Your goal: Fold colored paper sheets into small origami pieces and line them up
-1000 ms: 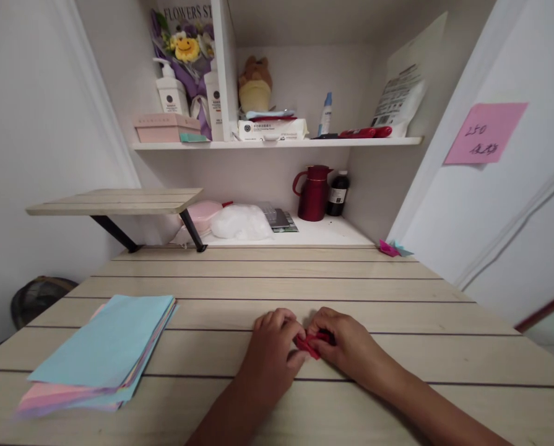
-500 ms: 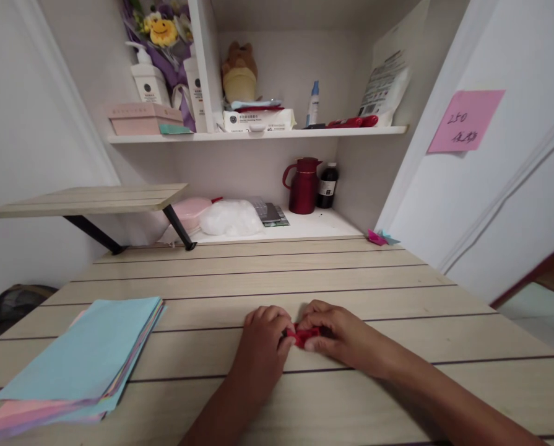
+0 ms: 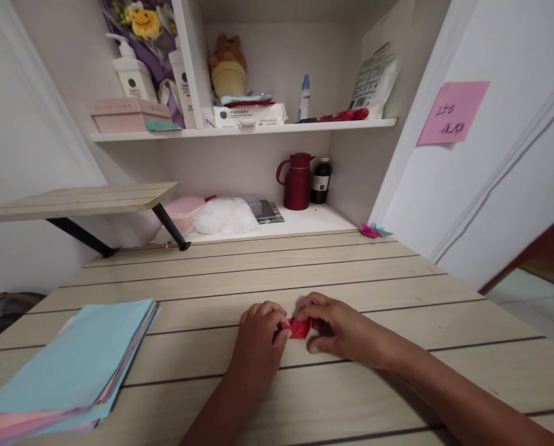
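Note:
A small piece of red folded paper [image 3: 299, 328] lies on the wooden desk between my two hands. My left hand [image 3: 260, 331] pinches its left end, thumb at the near side and fingers curled over the far side. The curled fingertips of my right hand [image 3: 335, 325] are on the paper's far right edge, while the right thumb stands apart from it, lower down. Fingers cover parts of both ends, so the full folded shape is hidden.
A stack of coloured paper sheets [image 3: 79, 359] with blue on top lies at the left. Small pink and blue folded papers [image 3: 373, 231] sit at the desk's back right edge. Behind are a raised wooden shelf [image 3: 79, 200], a white plastic bag [image 3: 225, 215], a red jug [image 3: 298, 181] and a dark bottle [image 3: 321, 181].
The right thumb has come away from the red paper, showing more of its right side. My left hand keeps its pinch. The whole view has shifted slightly.

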`<state>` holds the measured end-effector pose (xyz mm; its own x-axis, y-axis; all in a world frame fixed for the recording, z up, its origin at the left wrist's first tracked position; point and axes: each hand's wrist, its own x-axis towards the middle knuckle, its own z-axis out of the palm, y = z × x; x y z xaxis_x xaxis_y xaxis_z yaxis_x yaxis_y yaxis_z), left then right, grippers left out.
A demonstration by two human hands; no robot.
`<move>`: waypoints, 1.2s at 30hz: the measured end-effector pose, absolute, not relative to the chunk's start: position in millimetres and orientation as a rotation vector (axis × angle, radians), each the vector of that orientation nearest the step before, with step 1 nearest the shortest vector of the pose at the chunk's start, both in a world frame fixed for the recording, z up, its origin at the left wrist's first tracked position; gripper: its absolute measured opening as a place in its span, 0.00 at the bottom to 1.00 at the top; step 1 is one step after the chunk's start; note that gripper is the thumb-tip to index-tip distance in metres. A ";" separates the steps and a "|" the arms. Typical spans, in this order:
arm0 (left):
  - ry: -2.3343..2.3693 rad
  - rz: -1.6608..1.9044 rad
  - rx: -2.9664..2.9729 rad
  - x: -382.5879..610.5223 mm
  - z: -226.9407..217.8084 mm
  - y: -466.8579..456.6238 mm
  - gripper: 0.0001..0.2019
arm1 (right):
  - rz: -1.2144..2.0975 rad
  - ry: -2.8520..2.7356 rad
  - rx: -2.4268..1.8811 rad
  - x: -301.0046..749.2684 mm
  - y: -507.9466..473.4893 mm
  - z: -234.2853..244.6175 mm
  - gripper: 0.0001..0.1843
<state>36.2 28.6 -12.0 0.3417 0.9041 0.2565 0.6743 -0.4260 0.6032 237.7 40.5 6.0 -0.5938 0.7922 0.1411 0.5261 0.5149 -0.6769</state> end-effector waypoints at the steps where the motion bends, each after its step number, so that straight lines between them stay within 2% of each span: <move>1: 1.387 0.805 2.214 36.2 -12.3 28.8 0.07 | 0.812 -2.317 -1.086 237.5 40.8 5.7 0.16; 10: 1.387 0.804 2.225 35.8 -14.3 30.0 0.04 | 0.704 -2.240 -1.151 232.4 43.7 0.4 0.10; 15: 1.428 0.778 2.287 38.7 -13.8 29.9 0.06 | 0.668 -2.174 -1.153 232.6 47.3 -10.3 0.05; 21: 1.442 0.856 2.274 39.5 -16.6 28.1 0.07 | 0.780 -2.055 -1.082 226.6 45.3 -12.6 0.08; 29: 1.478 0.957 2.335 38.4 -13.7 28.7 0.07 | 0.920 -1.866 -1.065 224.7 45.7 -7.6 0.03; 36: 1.463 1.084 2.355 38.7 -15.8 28.3 0.07 | 1.102 -1.724 -0.923 219.0 44.5 -2.9 0.05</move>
